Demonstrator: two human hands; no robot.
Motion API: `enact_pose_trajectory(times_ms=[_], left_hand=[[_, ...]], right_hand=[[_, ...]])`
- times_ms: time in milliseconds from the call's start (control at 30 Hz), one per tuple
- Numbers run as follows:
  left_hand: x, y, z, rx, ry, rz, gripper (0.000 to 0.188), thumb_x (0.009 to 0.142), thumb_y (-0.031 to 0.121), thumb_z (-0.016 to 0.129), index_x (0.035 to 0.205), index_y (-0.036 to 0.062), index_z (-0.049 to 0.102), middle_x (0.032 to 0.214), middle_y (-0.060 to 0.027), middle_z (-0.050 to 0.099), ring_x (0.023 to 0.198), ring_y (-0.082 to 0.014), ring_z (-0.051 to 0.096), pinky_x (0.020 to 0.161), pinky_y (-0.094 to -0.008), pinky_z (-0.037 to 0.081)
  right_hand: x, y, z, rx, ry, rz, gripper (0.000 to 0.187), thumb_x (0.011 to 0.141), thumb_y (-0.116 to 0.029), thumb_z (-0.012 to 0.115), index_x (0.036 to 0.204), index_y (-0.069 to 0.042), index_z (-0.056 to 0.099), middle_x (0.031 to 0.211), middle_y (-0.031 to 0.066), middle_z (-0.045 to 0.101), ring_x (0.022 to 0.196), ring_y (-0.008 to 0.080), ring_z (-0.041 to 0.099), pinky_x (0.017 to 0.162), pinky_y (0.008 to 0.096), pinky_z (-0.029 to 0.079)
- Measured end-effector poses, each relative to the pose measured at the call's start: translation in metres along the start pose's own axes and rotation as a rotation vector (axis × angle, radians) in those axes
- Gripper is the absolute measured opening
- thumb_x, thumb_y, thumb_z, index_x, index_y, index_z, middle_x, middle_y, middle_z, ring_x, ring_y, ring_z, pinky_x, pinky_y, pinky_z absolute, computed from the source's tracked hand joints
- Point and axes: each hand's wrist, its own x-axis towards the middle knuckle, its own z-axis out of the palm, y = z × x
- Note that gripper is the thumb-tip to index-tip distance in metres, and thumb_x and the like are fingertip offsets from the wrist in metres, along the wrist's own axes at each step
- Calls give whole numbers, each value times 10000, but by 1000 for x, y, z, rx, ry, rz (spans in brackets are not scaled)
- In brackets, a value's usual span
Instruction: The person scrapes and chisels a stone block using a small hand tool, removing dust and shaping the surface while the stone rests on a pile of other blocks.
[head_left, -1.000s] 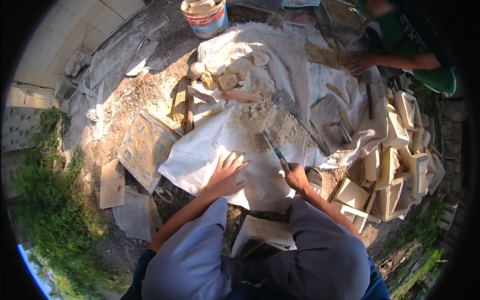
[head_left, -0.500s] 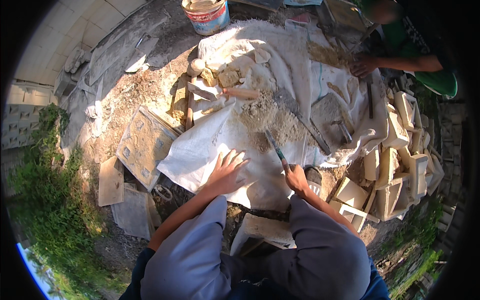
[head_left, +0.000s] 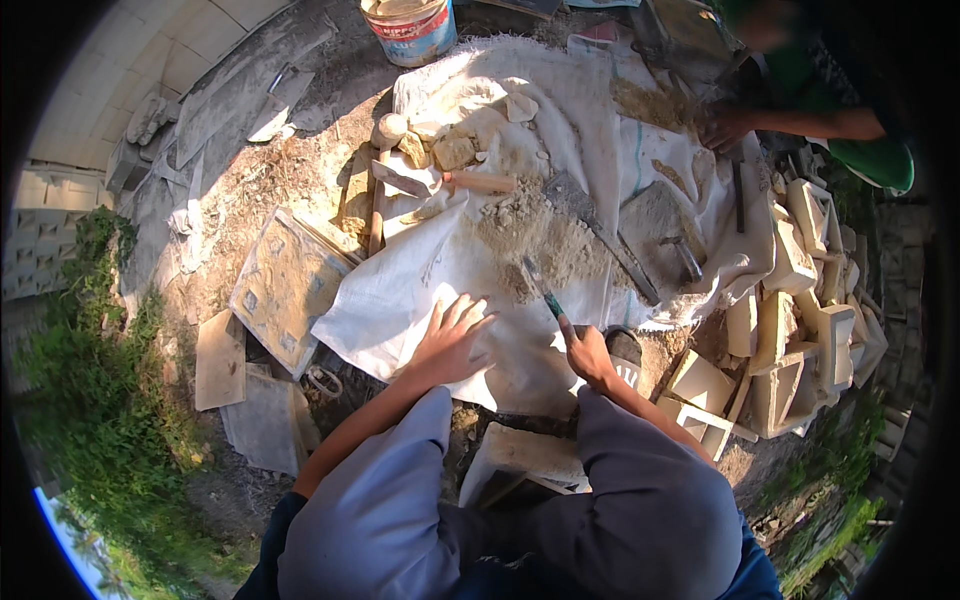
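My left hand (head_left: 447, 340) lies on the white woven sack sheet (head_left: 385, 305), fingers spread, holding nothing. My right hand (head_left: 587, 352), closed round the green handle of a narrow metal-bladed tool (head_left: 540, 282), is at the sheet's near right side. The blade points up and left; its tip is at the near edge of a heap of grey-beige powder (head_left: 545, 235). Beyond the heap lies a flat-bladed tool with a wooden handle (head_left: 482, 182). A long dark metal bar (head_left: 608, 243) and a grey slab (head_left: 660, 220) lie to the heap's right.
Pale hollow blocks (head_left: 790, 385) are piled at the right. A crusted square mould (head_left: 290, 292) and boards (head_left: 222, 362) lie at the left. A paint bucket (head_left: 410, 35) stands at the back. A co-worker's hand (head_left: 725, 125) is at the far right. Another block (head_left: 520, 460) sits between my knees.
My right hand has shifted the green-handled tool slightly left and away from me, its blade tip now turned more to the left. My left hand stays in nearly the same place.
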Motion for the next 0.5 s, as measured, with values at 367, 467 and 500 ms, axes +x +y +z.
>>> enact_pose_trajectory(times_ms=[367,467,500], left_hand=[[6,1,1,27,-50,-4,810,908,472,724,1605,202,414,1703,-128,306,1587,-403,202,1257,-674,154],[1,-2,3,24,-24,-7,809,913,472,716,1611,205,404,1701,-129,308,1582,-410,213,1260,-673,143],[3,-3,4,53,-103,-45,804,925,501,694,1611,197,406,1696,-139,318,1577,-415,227,1261,-671,140]], right_hand=[[2,20,6,-47,-22,163,676,1088,-513,503,819,95,620,763,341,606,747,493,647,687,566,464],[0,0,0,-7,-11,21,690,1087,-524,513,769,85,580,671,289,535,615,401,535,656,533,446],[-2,-6,-4,-6,-13,22,690,1087,-524,513,769,85,580,671,289,535,615,401,535,656,533,446]])
